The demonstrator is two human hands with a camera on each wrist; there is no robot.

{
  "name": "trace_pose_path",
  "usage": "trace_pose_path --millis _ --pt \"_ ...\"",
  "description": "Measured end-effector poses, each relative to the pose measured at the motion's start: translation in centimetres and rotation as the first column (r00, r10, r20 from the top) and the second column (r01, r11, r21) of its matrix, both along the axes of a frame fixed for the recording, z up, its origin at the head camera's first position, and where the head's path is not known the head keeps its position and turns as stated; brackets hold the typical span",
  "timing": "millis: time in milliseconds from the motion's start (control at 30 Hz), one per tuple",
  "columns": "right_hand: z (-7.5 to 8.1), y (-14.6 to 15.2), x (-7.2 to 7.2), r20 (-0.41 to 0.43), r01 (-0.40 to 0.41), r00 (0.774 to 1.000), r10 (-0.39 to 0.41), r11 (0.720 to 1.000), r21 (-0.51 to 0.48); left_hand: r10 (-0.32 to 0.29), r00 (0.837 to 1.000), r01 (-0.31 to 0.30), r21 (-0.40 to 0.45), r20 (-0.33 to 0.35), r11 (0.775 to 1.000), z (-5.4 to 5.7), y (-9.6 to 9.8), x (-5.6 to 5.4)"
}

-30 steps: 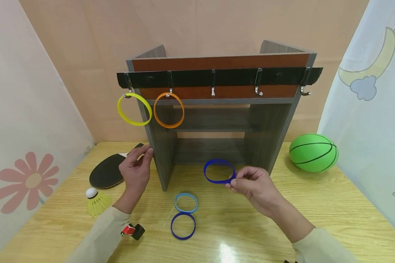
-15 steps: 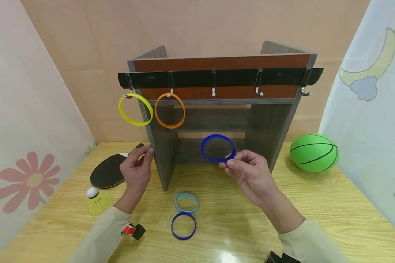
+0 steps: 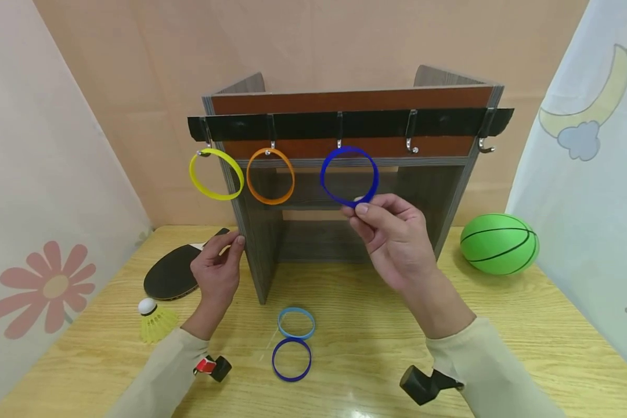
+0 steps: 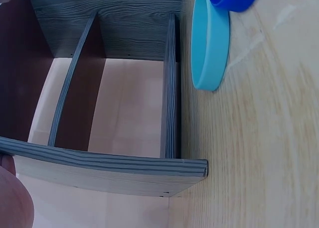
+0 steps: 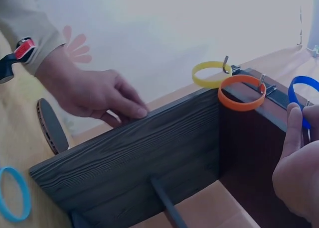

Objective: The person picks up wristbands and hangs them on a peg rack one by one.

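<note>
My right hand [image 3: 397, 238] pinches a dark blue silicone wristband [image 3: 324, 180] at its lower edge, between thumb and fingers. The band stands upright, its top overlapping the tip of the middle metal hook [image 3: 339, 143] in the head view. My left hand [image 3: 218, 264] grips the front edge of the grey shelf's left side panel [image 3: 253, 261], thumb on the near side. A yellow wristband [image 3: 220, 197] hangs on the leftmost hook and an orange wristband [image 3: 273, 201] on the one beside it. On the table lie a light blue wristband [image 4: 217, 54] and another dark blue wristband [image 4: 240, 0], edges together.
Hooks sit along a black strip [image 3: 376, 123] across the shelf's brown front board; the two right ones are bare. A table tennis bat [image 3: 169, 273] and a yellow shuttlecock [image 3: 157, 322] lie left of the shelf. A green ball [image 3: 498, 244] rests at the right.
My right hand has raised the dark blue wristband from low before the shelf up to the middle hook, tipping it upright. My left hand has stayed on the panel.
</note>
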State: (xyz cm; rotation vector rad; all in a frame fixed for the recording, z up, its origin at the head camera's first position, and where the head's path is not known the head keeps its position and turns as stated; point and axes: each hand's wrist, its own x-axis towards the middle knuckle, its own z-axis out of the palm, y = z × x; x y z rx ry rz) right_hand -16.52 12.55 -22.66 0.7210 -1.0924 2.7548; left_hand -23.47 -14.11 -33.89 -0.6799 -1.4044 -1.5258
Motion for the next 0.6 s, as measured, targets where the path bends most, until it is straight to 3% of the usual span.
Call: trace_pose_path --millis 233,600 --pt "1.1 -0.5 -0.5 0.023 0.027 0.999 -0.027 1.0 -0.014 -0.014 1.0 0.014 0.006 -0.008 1.0 0.0 0.0 -0.1" --pt "0.7 -1.0 -1.2 0.081 0.094 0.992 -0.093 0.996 -0.008 -0.014 1.0 0.014 0.019 -0.005 1.0 0.0 0.0 -0.1"
